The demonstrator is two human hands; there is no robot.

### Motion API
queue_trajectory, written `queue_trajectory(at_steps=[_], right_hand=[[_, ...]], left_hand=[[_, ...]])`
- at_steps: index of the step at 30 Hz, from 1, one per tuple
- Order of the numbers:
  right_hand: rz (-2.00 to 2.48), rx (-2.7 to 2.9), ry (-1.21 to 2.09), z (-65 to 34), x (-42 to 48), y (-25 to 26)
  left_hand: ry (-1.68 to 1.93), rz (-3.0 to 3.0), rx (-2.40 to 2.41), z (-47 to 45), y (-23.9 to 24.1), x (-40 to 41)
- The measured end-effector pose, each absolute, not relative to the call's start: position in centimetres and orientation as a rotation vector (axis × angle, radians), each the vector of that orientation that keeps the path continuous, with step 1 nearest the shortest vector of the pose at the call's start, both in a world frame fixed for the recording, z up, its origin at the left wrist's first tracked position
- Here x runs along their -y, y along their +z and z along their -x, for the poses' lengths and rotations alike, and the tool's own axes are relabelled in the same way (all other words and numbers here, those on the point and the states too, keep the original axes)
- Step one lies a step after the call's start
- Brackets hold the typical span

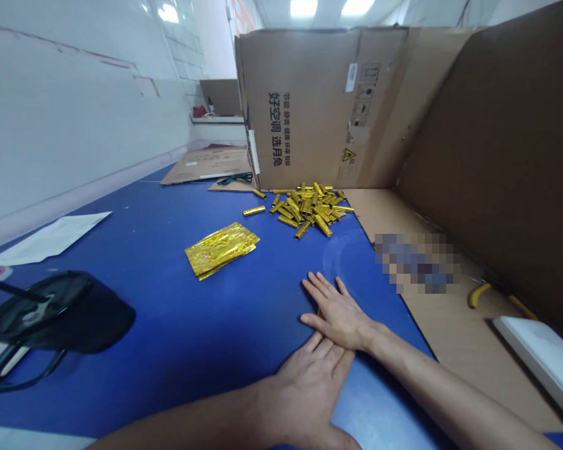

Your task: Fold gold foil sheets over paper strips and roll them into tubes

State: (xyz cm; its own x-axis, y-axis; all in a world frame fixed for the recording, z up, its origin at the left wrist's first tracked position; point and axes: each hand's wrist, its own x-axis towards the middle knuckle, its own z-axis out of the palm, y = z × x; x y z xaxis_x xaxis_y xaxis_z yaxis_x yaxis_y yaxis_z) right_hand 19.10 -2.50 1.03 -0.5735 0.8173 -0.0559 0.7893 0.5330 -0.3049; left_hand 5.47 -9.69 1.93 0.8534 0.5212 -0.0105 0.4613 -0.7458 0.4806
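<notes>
Head cam view, looking down at a blue table (169,325) with both bare hands in the lower middle. The right hand (340,312) lies flat and open, fingers spread toward 10 o'clock, and the left hand (307,390) lies open just below it, fingertips touching the right palm's edge. Neither is clenched or visibly grasping anything, though a thin gold sliver (318,311) peeks out under the right hand and I can't tell if it's being pinned.

Nearest stuff is up at 12 o'clock: a heap of gold sticks (307,209), with a couple of strays off to its left, and a flat foil pack (221,250) at about 11. Can't tell if the pack holds anything.

The carton (319,106) stands opened out right behind the heap, seemingly as a backstop so nothing rolls off the far edge, with nothing visible inside its folded walls. A cardboard sheet (455,331) sits at 3 o'clock under a pixelated blob, then a white slab (544,362) at 4. A black plastic thing (51,312) lies at 9, and white paper (51,240) just past it
</notes>
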Motion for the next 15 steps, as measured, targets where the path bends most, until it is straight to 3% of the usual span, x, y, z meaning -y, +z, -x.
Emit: queue_trajectory(at_steps=[15], right_hand=[[1.502,2.638,0.100,-18.8,-1.5,0.2]], left_hand=[[0.120,-2.588,-0.760,-5.7,1.3,10.1]])
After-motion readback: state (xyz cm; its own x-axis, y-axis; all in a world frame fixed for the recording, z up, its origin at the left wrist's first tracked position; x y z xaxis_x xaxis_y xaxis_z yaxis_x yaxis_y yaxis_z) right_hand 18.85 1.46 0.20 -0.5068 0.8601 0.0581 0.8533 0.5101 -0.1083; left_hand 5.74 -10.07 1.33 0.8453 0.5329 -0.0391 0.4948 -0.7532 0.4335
